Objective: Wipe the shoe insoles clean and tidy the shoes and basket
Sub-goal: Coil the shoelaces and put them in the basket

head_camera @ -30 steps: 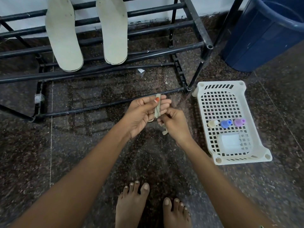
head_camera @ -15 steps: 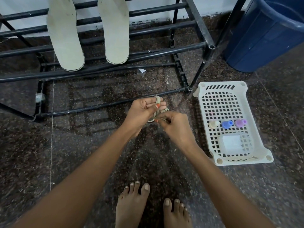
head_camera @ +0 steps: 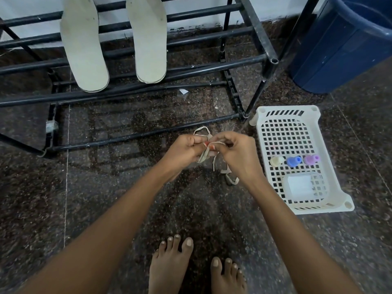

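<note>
Both hands meet just left of the white basket (head_camera: 261, 115). The left hand (head_camera: 184, 149) and right hand (head_camera: 235, 151) each have curled fingers pinching a beige lace (head_camera: 202, 158); its loop stands beyond the knuckles and its loose tail hangs below the right hand. The right hand is nearer the basket, so it is probably the one to carry the lace there. The two insoles (head_camera: 84, 45) lie on the black rack (head_camera: 250, 24), well beyond the basket and to its left.
</note>
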`<control>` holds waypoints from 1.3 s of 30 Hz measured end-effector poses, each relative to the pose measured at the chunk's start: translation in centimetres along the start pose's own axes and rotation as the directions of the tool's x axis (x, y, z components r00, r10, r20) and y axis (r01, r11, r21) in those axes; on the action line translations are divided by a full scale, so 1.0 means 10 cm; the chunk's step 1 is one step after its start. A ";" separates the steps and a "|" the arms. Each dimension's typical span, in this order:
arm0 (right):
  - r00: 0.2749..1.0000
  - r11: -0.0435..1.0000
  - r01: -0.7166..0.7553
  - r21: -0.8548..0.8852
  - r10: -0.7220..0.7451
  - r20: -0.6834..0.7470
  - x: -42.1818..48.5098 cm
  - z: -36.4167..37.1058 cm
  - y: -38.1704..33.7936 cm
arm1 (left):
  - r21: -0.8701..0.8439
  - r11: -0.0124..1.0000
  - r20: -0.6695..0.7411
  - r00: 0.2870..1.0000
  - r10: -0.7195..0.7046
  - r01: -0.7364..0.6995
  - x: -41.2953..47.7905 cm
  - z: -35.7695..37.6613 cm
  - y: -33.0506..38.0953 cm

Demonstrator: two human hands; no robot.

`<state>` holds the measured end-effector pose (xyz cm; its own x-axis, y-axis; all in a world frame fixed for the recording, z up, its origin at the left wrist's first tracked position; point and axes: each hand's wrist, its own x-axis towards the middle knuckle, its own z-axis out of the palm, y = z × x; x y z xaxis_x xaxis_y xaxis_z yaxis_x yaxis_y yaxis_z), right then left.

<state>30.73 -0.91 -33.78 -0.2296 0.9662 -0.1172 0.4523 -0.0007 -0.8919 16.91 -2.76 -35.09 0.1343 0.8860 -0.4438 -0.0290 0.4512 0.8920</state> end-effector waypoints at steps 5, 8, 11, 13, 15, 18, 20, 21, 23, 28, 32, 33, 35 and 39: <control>0.998 0.999 -0.011 0.045 0.014 -0.062 0.06 -0.03 0.03 | -0.018 1.000 0.052 0.999 -0.006 0.007 -0.02 0.02 0.01; 0.996 0.994 -0.015 0.108 0.025 -0.090 0.09 -0.03 0.04 | -0.026 1.000 0.070 0.998 -0.005 0.007 -0.03 0.02 0.03; 0.993 0.993 -0.010 0.114 0.024 -0.119 0.14 -0.04 0.06 | -0.026 1.000 0.087 0.996 0.010 -0.007 -0.04 0.01 0.05; 0.991 0.988 -0.022 0.150 0.042 -0.128 0.16 -0.03 0.08 | -0.045 0.999 0.105 0.994 0.020 -0.016 -0.04 0.01 0.06; 0.990 0.982 -0.036 0.187 0.061 -0.126 0.18 -0.03 0.12 | -0.097 0.995 0.115 0.993 0.033 -0.021 -0.05 0.01 0.08; 0.988 0.974 -0.076 0.213 0.103 -0.119 0.18 0.02 0.20 | -0.213 0.976 0.117 0.991 0.059 -0.033 -0.06 0.02 0.12; 0.988 0.973 -0.094 0.211 0.117 -0.099 0.15 0.06 0.23 | -0.277 0.960 0.103 0.992 0.076 -0.044 -0.06 0.03 0.15; 0.990 0.977 -0.090 0.194 0.109 -0.089 0.13 0.08 0.24 | -0.308 0.950 0.090 0.993 0.078 -0.047 -0.06 0.03 0.16; 0.994 0.984 -0.071 0.160 0.084 -0.074 0.08 0.14 0.23 | -0.366 0.929 0.061 0.995 0.077 -0.049 -0.06 0.04 0.17; 0.995 0.994 -0.076 0.075 0.080 -0.051 -0.01 0.26 0.24 | -0.453 0.889 0.010 0.997 0.076 -0.063 -0.04 0.05 0.17; 0.999 0.998 -0.041 0.037 0.041 -0.002 -0.09 0.29 0.21 | -0.455 0.887 -0.033 0.997 0.076 -0.082 -0.02 0.05 0.14; 0.999 0.999 -0.031 0.024 0.031 0.016 -0.10 0.30 0.20 | -0.452 0.887 -0.049 0.996 0.077 -0.091 -0.01 0.05 0.13; 0.999 1.000 -0.017 -0.018 0.018 0.043 -0.13 0.30 0.19 | -0.444 0.890 -0.080 0.994 0.074 -0.102 0.00 0.05 0.12; 0.996 0.987 0.060 -0.149 -0.049 0.077 -0.17 0.27 0.17 | -0.370 0.922 -0.141 0.988 0.066 -0.114 0.02 0.07 0.10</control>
<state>29.54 -3.23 -36.23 -0.3172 0.9424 -0.1065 0.5611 0.0959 -0.8222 17.56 -2.20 -34.23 -0.0086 0.9201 -0.3917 -0.4081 0.3544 0.8414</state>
